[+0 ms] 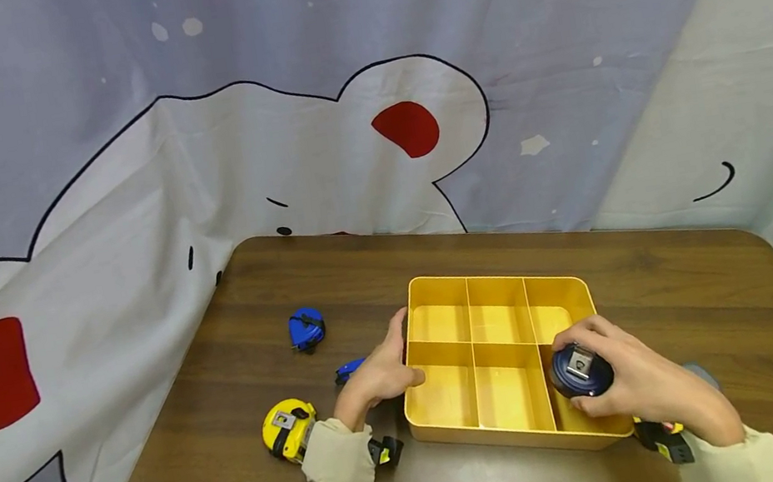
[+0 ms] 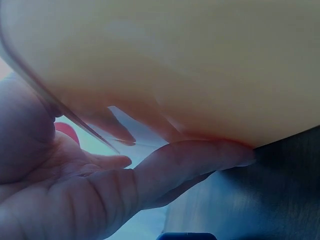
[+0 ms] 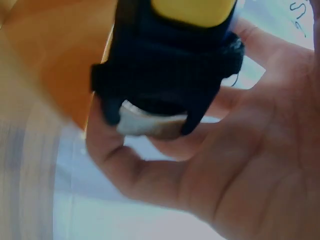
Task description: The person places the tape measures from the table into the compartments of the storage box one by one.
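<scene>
Your right grip (image 1: 627,371) curls its fingers and thumb around a dark blue, rounded tape measure with a silver metal clip (image 1: 580,370), at the near right compartment of a yellow plastic six-compartment tray (image 1: 511,396). Your left grip (image 1: 377,373) is closed on the tray's left wall, thumb over the rim. If you lower the tape measure off-centre, it may catch on a divider, since its casing looks wide for that space; pressing harder could then slide the tray across the brown wooden desk (image 1: 703,275) should your left hold slacken. How deep the casing sits, you cannot tell. The right wrist view reveals a yellow patch (image 3: 195,10) on it that the head view hides; the left wrist view shows your fingers along the tray's outer wall.
</scene>
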Tool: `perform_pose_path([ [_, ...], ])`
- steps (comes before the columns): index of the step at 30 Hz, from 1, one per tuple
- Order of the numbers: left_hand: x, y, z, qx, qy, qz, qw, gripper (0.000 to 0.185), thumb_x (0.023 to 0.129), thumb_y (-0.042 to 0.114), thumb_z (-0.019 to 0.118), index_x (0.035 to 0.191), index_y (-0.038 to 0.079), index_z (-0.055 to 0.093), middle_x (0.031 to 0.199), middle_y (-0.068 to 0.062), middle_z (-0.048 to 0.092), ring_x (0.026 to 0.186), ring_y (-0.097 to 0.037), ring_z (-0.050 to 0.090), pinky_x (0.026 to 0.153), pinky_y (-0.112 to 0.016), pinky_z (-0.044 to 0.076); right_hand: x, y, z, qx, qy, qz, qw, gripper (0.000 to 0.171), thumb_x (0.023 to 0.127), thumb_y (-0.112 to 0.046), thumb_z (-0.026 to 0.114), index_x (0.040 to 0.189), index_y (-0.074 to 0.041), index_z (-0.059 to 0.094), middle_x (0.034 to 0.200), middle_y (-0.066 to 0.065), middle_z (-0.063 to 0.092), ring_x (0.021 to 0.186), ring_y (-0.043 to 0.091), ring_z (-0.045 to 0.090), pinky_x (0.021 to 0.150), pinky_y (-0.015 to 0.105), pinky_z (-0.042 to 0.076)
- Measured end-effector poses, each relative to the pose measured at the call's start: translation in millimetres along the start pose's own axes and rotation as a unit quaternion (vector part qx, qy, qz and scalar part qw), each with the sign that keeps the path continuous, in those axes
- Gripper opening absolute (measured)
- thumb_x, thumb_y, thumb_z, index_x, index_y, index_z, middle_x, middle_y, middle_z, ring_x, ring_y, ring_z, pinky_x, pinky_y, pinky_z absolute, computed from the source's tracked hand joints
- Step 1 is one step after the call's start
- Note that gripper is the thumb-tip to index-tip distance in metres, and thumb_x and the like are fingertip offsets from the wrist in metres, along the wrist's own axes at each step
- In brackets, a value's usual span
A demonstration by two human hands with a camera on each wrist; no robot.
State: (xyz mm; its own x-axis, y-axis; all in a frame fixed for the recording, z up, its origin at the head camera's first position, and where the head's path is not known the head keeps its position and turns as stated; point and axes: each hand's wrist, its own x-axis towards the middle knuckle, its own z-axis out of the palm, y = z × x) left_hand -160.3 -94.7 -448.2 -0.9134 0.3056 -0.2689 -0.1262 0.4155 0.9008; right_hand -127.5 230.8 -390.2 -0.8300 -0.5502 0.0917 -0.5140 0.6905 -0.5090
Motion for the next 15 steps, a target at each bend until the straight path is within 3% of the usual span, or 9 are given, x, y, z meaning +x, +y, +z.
perform_pose_path([
  [5,0.3,-2.2,0.9,0.005,0.005,-0.022,0.9997,0.104,0.072,-0.008,0.064,0.147,0.015,-0.005,0.126,-0.027,0.047,0.094,-0.028,0.058,0.079,-0.043,0.049,1,-6,2,0.000,-0.024,0.016,1.000,0.059,0.061,-0.018,0.081,0.113,-0.023,0.055,0.105,-0.006,0.046,0.088,0.013,0.049,0.068,0.025,0.047],
  [15,0.3,0.4,-0.5,0.009,-0.002,-0.027,0.9996,0.102,0.074,-0.007,0.063,0.147,0.012,-0.005,0.127,-0.027,0.046,0.094,-0.028,0.058,0.085,-0.044,0.046,-5,-18,7,-0.024,-0.032,0.057,0.998,0.054,0.060,-0.021,0.082,0.106,-0.025,0.055,0.102,0.001,0.047,0.088,0.023,0.048,0.065,0.033,0.046],
])
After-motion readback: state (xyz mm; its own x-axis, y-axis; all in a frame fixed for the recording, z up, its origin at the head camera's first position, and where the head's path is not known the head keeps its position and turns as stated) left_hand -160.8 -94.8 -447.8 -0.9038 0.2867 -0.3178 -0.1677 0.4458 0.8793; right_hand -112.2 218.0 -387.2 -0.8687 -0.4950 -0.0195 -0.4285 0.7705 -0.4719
